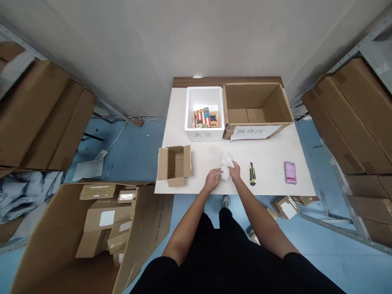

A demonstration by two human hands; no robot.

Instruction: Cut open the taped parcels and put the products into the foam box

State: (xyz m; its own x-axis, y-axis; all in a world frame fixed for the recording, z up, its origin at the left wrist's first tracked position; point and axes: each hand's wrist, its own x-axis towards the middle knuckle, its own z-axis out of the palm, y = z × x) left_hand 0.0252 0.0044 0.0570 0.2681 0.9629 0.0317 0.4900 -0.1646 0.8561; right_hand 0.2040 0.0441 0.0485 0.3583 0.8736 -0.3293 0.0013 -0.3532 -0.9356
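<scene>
A crumpled white piece of thin wrapping [226, 165] is between my two hands, just above the white tabletop [205, 157]. My left hand [213, 179] pinches its lower left part, and my right hand [235, 171] grips its right edge. Whether anything lies inside the wrapping cannot be made out. To the right of my right hand lies a yellow and black box cutter [252, 174]. Left of my hands stands a small cardboard box [175, 163] with its flaps open and nothing visible inside.
At the table's back are a white foam box [204, 135] holding colourful packets and a larger labelled cardboard box [259, 104]. A pink packet [290, 172] lies at the right. A huge carton [147, 228] with parcels stands lower left; shelves with cartons [352, 110] flank the table.
</scene>
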